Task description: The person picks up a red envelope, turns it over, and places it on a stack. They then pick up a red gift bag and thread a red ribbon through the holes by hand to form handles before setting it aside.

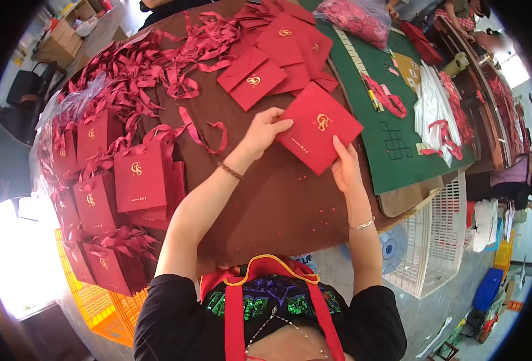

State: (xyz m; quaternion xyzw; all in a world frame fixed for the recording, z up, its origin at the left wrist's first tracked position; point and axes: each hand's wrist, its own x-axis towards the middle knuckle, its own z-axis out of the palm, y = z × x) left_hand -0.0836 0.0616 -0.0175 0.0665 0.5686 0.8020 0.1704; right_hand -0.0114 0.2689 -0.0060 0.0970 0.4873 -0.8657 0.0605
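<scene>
A flat red paper bag (317,111) with a gold logo is held over the brown-covered table, tilted like a diamond. My left hand (266,131) pinches its left corner between thumb and fingers. At its lower right edge, my right hand (346,165) grips it, thumb on the front and fingers partly hidden behind. Just beyond lies a pile of similar flat red bags (290,36), one flat bag (254,78) nearest. Loose red ribbons (139,72) are heaped at the far left of the table.
Opened red bags with ribbon handles (139,174) stand at the table's left edge, above an orange crate (100,316). A green cutting mat (392,144) lies at right, with red ribbon (386,96) and white material (437,114) on it. A white plastic crate (431,240) stands below.
</scene>
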